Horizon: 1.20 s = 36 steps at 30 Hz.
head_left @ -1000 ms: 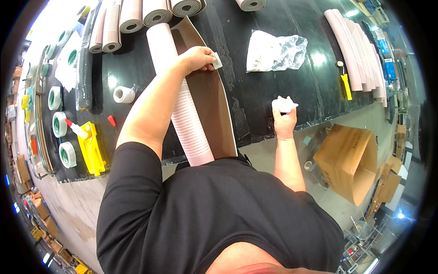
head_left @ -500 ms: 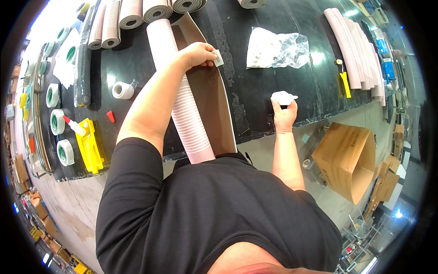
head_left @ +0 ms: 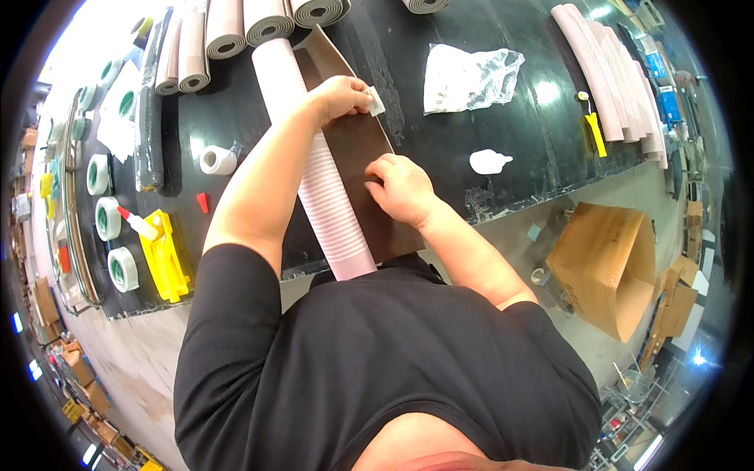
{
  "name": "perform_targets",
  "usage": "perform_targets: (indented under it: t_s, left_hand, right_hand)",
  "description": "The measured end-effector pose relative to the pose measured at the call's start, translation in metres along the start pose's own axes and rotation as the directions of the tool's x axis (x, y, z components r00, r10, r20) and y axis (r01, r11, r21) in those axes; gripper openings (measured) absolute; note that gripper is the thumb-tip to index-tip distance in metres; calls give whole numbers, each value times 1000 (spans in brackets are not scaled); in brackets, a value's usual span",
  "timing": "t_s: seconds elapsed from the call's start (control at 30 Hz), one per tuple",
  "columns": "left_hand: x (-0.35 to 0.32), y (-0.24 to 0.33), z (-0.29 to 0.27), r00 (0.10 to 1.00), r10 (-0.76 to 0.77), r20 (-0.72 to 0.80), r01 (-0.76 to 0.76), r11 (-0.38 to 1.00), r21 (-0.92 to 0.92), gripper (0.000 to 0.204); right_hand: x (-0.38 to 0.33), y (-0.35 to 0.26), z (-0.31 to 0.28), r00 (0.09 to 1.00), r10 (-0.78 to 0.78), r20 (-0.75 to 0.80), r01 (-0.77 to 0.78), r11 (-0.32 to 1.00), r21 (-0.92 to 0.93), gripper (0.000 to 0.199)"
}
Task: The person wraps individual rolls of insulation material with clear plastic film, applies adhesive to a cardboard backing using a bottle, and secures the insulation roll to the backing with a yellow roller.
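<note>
A partly unrolled mat lies lengthwise before me: its pink striped roll (head_left: pixel 334 212) is on the left, and a loose brown flap (head_left: pixel 353 169) is on the right. My left hand (head_left: pixel 339 98) reaches over the roll, its fingers closed on a small white tag (head_left: pixel 375 102) at the flap's right edge. Lower down, my right hand (head_left: pixel 402 188) rests over the same edge, with thumb and forefinger slightly apart against the brown side and nothing visible between them. A small white squeeze bottle (head_left: pixel 489 162) lies on the black table to the right of that hand.
Rolled mats (head_left: pixel 267 20) line the far edge, and more pink mats (head_left: pixel 605 86) lie right. A clear plastic bag (head_left: pixel 471 78) sits beyond the bottle. Green-cored tape rolls (head_left: pixel 107 218) and a yellow tool (head_left: pixel 165 259) are left. A cardboard box (head_left: pixel 601 267) stands off the right edge.
My right hand has let go of the white bottle and moved left onto the mat's flap. My left hand stays closed on the tag at the edge.
</note>
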<state>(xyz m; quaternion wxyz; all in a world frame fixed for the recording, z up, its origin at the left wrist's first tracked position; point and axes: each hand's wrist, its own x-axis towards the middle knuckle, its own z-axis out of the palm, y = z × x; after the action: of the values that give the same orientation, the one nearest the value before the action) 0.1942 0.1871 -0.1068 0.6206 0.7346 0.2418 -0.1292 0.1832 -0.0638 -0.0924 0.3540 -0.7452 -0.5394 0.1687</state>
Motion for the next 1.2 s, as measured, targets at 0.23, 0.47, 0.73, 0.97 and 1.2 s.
perform_targets:
  t_s: [0.23,0.47,0.73,0.97,1.2]
  left_hand:
    - [-56,2,14,999,17,-43,-1,936,353,17]
    - [-58,12,38,992,-10,-129,78,842,534,22]
    - [-55,-2,47,961,41,-273,145,766,627,27]
    - [-55,-6,53,934,129,-334,148,710,688,30]
    - [-56,-8,58,912,205,-356,136,666,733,29]
  right_hand:
    - [-16,40,24,930,-128,-345,121,992,-42,19]
    - [-14,45,27,929,12,-369,9,998,58,25]
    - [-3,41,27,925,-54,-376,24,996,-85,28]
    - [-1,41,27,938,-73,-338,19,987,-160,39]
    - [1,38,29,954,-66,-292,-8,970,-244,38]
